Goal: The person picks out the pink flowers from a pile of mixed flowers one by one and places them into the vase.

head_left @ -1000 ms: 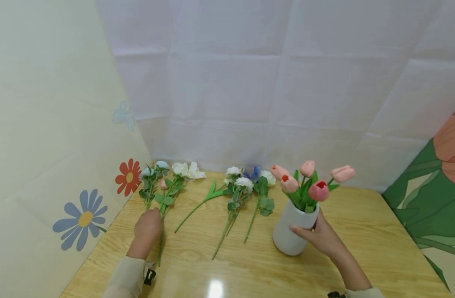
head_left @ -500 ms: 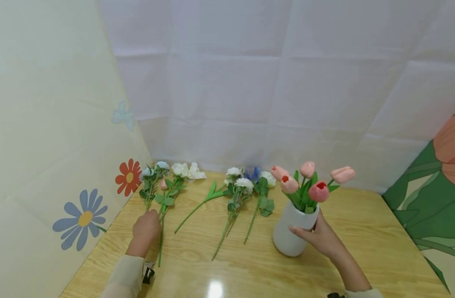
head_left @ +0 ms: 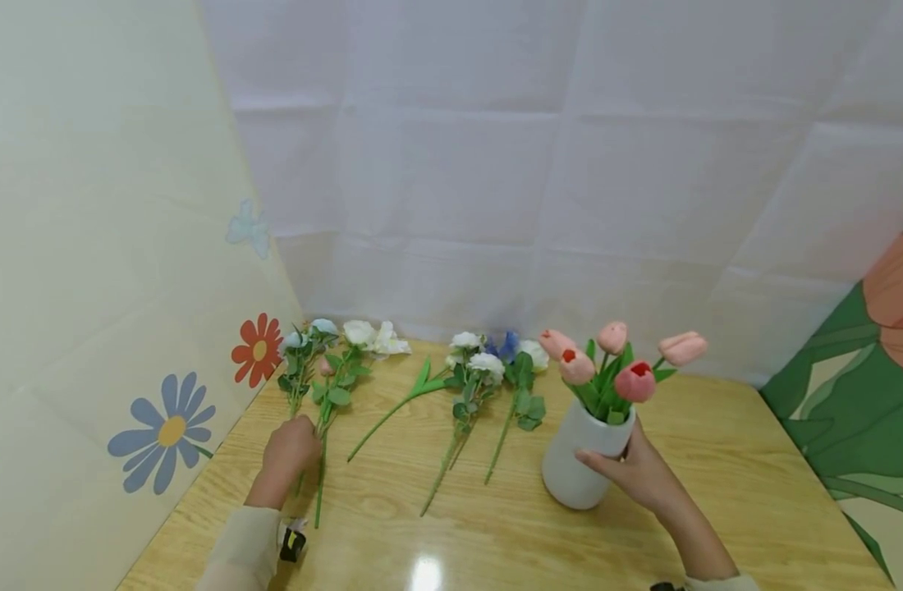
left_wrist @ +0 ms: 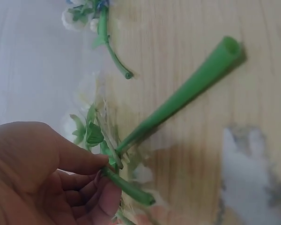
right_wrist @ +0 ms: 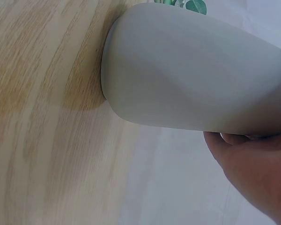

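At the left of the table, my left hand [head_left: 292, 450] pinches the green stem of a pale blue flower [head_left: 295, 361]. In the left wrist view, thumb and finger meet on that stem [left_wrist: 129, 189], and its cut end sticks out past them. A pink rosebud [head_left: 326, 367] on a leafy stem lies just right of this hand; a thicker green stem [left_wrist: 182, 91] also runs beside the fingers. My right hand [head_left: 639, 468] grips a white vase [head_left: 580, 464] around its right side. Several pink tulips [head_left: 634, 382] stand in the vase. Its base touches the table in the right wrist view.
White flowers [head_left: 359, 332] lie behind the rosebud. A bare leafy stem [head_left: 392, 412], a white rose spray [head_left: 485, 366] and a blue flower [head_left: 507, 346] lie mid-table [head_left: 363, 542]. A white cloth [head_left: 437, 164] hangs behind; printed panels flank both sides.
My left hand has shifted slightly left, and a bit of stem now shows below it. My right hand and the vase stay put.
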{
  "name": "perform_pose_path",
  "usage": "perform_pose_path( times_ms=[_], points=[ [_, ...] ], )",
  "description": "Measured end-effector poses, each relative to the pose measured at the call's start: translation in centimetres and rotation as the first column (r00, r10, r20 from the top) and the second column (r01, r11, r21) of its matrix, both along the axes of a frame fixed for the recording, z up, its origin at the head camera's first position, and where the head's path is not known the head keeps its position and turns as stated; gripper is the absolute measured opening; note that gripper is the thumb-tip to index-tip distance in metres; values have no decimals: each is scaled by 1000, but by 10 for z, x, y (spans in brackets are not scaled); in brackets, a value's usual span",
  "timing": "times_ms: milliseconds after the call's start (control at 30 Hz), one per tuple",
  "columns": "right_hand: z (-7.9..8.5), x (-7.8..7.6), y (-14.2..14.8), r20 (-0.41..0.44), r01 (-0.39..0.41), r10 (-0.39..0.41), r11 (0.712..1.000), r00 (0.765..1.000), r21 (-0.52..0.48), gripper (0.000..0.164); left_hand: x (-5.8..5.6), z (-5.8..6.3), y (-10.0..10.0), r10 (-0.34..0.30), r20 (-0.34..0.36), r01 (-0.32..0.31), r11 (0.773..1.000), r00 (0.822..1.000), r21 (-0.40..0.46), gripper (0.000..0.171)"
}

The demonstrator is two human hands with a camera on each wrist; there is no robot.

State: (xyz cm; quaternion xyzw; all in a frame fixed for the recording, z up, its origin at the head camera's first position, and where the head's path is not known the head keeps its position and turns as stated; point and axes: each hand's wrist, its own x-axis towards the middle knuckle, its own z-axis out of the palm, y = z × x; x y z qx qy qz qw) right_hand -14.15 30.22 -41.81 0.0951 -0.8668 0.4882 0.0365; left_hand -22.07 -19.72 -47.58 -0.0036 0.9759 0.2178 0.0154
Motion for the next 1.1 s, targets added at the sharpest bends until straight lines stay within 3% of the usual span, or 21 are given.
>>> perform_pose_path(
  times_ms=[400, 667, 933, 1100],
  points=[
    [1, 0, 1, 15, 1, -1, 1000, 1000, 0, 90, -2, 12, 14, 19, -67, -13, 997, 998, 81, 11],
    [1, -1, 1, 3, -5, 5, 1000, 1000, -1, 89, 2, 23, 42, -31, -92, 39, 995, 995, 90, 16],
    [1, -1, 1, -1, -5, 5, 1000, 1000, 5, 89, 3, 15, 64, -53, -121, 66, 992, 991, 107, 16],
    [2, 0, 0, 3, -4, 4, 1000, 1000, 2, 89, 3, 6, 76, -92, -178, 110, 989, 980, 94, 13]
  ],
)
